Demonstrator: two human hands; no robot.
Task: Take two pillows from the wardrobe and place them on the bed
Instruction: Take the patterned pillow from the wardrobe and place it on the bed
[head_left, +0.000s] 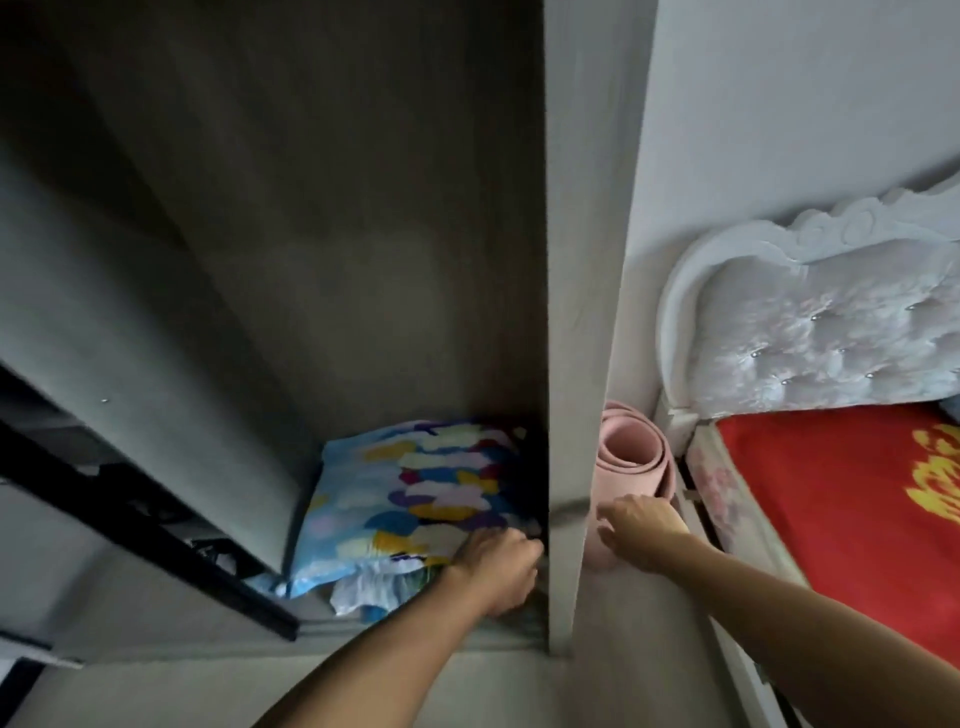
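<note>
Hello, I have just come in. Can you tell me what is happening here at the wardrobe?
A person is reaching into an open wardrobe. The left hand rests at the edge of a colourful patterned pillow lying at the bottom, though a firm grip is not visible. The right hand is on the wardrobe's side panel, next to a rolled pink mat. The bed with a red cover is to the right; no pillow is visible on it yet.

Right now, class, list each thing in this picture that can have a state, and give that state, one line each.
Wardrobe: open.
Patterned pillow: inside the wardrobe, lying on other fabric.
Left hand: on the pillow's near corner; grip unclear.
Right hand: open, beside the wardrobe's side panel.
Pink mat: rolled, standing upright.
Bed: covered in red; no pillow visible.
</note>
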